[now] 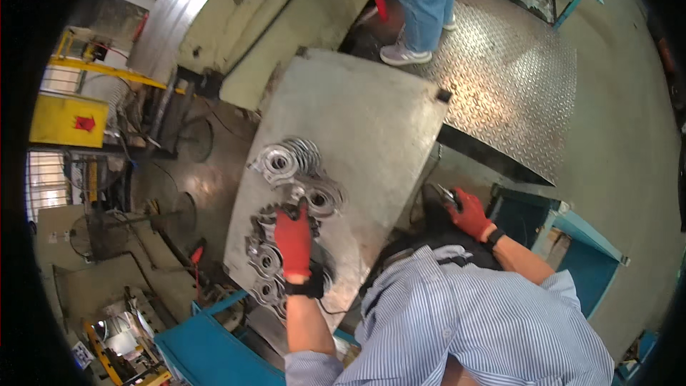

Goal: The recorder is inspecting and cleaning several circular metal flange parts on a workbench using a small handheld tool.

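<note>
My left hand (293,239), in a red glove with dark fingertips, reaches over a group of grey metal castings on a metal-topped table. Its fingers curl at the edge of a ring-shaped casting (321,201) with a round bore. Beyond it stands a row of similar ring castings (279,163), leaning together. More castings (266,261) lie beside and under my left wrist, partly hidden by it. Off the table's right side, my right hand (469,216), also red-gloved, is closed around a small shiny metal piece (447,194), whose kind I cannot make out.
The grey table (364,111) has dark corner caps. Blue bins stand at my right (586,243) and lower left (214,347). A person in jeans (423,14) stands on a tread-plate platform (507,64) beyond. A large cream machine (286,36) borders the far left side.
</note>
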A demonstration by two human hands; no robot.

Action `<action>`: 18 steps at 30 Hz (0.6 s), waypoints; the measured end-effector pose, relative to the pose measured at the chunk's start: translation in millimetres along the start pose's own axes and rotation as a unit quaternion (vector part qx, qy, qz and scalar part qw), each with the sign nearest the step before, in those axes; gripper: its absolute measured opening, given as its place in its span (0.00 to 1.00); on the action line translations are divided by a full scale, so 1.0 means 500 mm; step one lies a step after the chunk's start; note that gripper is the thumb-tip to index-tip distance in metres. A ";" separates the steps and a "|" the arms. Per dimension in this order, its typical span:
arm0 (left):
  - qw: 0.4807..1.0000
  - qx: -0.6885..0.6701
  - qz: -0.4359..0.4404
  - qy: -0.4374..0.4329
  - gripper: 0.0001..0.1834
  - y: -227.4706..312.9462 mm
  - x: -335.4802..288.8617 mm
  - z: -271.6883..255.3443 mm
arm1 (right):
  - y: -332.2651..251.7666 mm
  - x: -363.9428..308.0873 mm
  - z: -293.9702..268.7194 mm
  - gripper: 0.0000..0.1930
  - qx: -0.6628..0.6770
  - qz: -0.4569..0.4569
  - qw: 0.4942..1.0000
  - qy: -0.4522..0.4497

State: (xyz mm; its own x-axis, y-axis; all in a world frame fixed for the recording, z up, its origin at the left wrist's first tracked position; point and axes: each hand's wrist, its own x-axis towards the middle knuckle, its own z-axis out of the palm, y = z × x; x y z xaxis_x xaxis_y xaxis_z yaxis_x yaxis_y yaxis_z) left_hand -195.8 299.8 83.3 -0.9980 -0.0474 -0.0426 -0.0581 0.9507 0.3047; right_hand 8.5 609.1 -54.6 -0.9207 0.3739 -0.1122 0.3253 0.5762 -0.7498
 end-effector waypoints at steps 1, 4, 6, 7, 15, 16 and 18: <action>0.999 -0.029 0.015 -0.007 0.24 0.017 0.005 -0.016 | -0.004 0.003 -0.008 0.22 0.002 0.012 1.000 -0.007; 0.993 -0.099 0.071 0.003 0.24 0.085 0.060 -0.073 | 0.024 0.008 0.010 0.21 -0.017 -0.001 1.000 0.027; 0.988 -0.088 0.115 0.048 0.25 0.114 0.108 -0.118 | 0.014 0.015 0.006 0.21 -0.013 -0.012 0.999 0.027; 0.989 -0.089 0.109 0.048 0.25 0.139 0.136 -0.145 | 0.013 0.021 0.001 0.21 -0.009 0.008 1.000 0.016; 0.959 -0.074 0.242 0.128 0.23 0.323 0.447 -0.328 | 0.038 0.033 -0.038 0.22 0.030 0.084 0.996 0.022; 0.960 -0.071 0.245 0.117 0.22 0.342 0.485 -0.344 | 0.081 0.029 -0.023 0.23 0.027 0.126 0.992 0.003; 0.966 -0.057 0.238 0.086 0.22 0.405 0.550 -0.353 | 0.105 0.018 -0.032 0.22 0.004 0.125 0.991 0.050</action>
State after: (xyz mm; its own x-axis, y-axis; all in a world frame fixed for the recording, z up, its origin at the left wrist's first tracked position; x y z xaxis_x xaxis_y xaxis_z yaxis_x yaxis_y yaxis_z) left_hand -486.7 425.4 301.2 -0.9010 0.3275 0.2845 0.4161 0.8377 0.3536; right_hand 20.8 654.2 -84.6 -0.7861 0.5737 -0.2299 0.5375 0.4511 -0.7124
